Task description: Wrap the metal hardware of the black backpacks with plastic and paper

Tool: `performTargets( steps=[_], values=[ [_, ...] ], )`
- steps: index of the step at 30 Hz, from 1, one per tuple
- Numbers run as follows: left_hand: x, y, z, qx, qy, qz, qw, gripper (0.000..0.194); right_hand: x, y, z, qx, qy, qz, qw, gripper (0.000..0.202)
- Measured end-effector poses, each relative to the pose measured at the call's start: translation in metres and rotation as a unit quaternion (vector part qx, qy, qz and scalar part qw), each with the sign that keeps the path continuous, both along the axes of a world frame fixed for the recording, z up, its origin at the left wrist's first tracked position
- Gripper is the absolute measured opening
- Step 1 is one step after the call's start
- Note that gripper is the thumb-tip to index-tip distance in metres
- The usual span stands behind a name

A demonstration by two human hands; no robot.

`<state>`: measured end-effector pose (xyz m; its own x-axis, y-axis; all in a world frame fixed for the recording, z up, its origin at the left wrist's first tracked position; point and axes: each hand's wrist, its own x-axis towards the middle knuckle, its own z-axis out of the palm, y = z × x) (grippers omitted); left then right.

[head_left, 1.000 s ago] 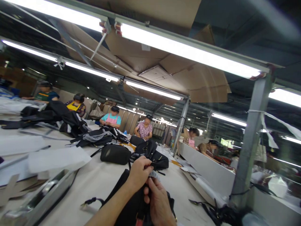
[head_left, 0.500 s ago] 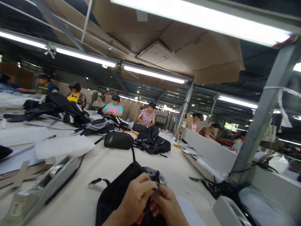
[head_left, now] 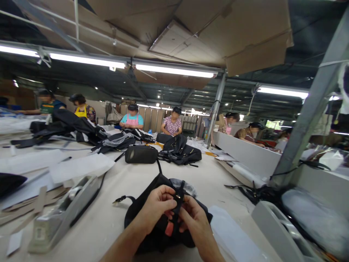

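A black bag (head_left: 140, 214) lies on the table right in front of me, with a grey mesh-like piece behind its far edge. My left hand (head_left: 160, 203) pinches the left edge of a black strap (head_left: 180, 194) with a small metal fitting. On the strap's other side my right hand (head_left: 193, 216) has its fingers curled against it, lower down. A red tab (head_left: 169, 228) hangs below the two hands on the bag. Part of the strap is hidden behind my fingers. Another short strap with a metal clip (head_left: 116, 202) sticks out at the bag's left.
Tape dispensers stand left (head_left: 62, 214) and right (head_left: 283, 229). White sheets (head_left: 81, 167) and card strips lie at left. A black case (head_left: 141, 154) and a heap of black bags (head_left: 180, 151) are further back. Several co-workers sit beyond. A metal post (head_left: 302, 109) rises at right.
My view has tipped downward, showing more of the bag. My hands have moved apart slightly, and the strap with its metal fitting and the red tab now show between them.
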<state>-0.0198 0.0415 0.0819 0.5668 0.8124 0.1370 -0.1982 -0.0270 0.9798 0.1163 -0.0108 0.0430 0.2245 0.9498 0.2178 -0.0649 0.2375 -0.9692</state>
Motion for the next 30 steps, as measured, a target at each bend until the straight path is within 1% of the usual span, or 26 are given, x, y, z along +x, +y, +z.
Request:
performTargets(
  steps=[2, 4, 7, 9, 10, 12, 15, 18, 20, 22, 25, 27, 30],
  values=[
    [-0.004, 0.001, 0.002, 0.031, 0.031, 0.001, 0.999, 0.026, -0.002, 0.000, 0.001, 0.026, 0.014, 0.008, 1.000, 0.042],
    [-0.007, 0.001, 0.004, 0.083, 0.061, 0.023, 0.994, 0.021, -0.003, -0.001, 0.002, 0.049, 0.030, 0.023, 0.998, 0.036],
    [-0.007, 0.000, 0.006, 0.164, 0.112, 0.072, 0.978, 0.015, -0.004, -0.004, 0.002, 0.041, 0.040, 0.031, 0.998, 0.031],
    [-0.006, 0.000, 0.007, 0.188, 0.141, 0.086, 0.968, 0.016, -0.004, -0.006, 0.002, 0.028, 0.035, 0.020, 0.999, 0.026],
    [-0.004, 0.000, 0.007, 0.186, 0.147, 0.081, 0.968, 0.016, -0.004, -0.007, 0.002, 0.027, 0.030, 0.012, 0.999, 0.023],
    [-0.001, 0.001, 0.008, 0.159, 0.140, 0.057, 0.976, 0.015, -0.004, -0.008, 0.002, 0.032, 0.020, -0.001, 0.999, 0.018],
    [0.006, 0.004, 0.008, 0.110, 0.114, 0.036, 0.987, 0.014, -0.003, -0.009, 0.003, 0.038, 0.006, -0.014, 0.999, 0.018],
    [0.009, 0.008, 0.007, 0.114, 0.114, 0.047, 0.986, 0.019, -0.002, -0.010, 0.003, 0.027, 0.008, -0.013, 1.000, 0.018],
    [0.008, 0.009, 0.006, 0.115, 0.114, 0.038, 0.986, 0.017, -0.001, -0.011, 0.003, 0.018, 0.027, -0.004, 0.999, 0.020],
    [0.006, 0.010, 0.006, 0.092, 0.108, 0.015, 0.990, 0.017, -0.001, -0.011, 0.003, 0.010, 0.049, 0.000, 0.999, 0.022],
    [0.001, 0.009, 0.011, 0.047, 0.104, -0.035, 0.993, 0.023, -0.004, -0.011, 0.003, 0.009, 0.076, -0.017, 0.997, 0.020],
    [-0.002, 0.008, 0.015, 0.050, 0.114, -0.054, 0.991, 0.024, -0.006, -0.011, 0.003, 0.010, 0.091, -0.031, 0.995, 0.019],
    [-0.004, 0.009, 0.018, 0.093, 0.138, -0.043, 0.985, 0.023, -0.009, -0.010, 0.001, 0.014, 0.108, -0.052, 0.993, 0.022]
  ],
)
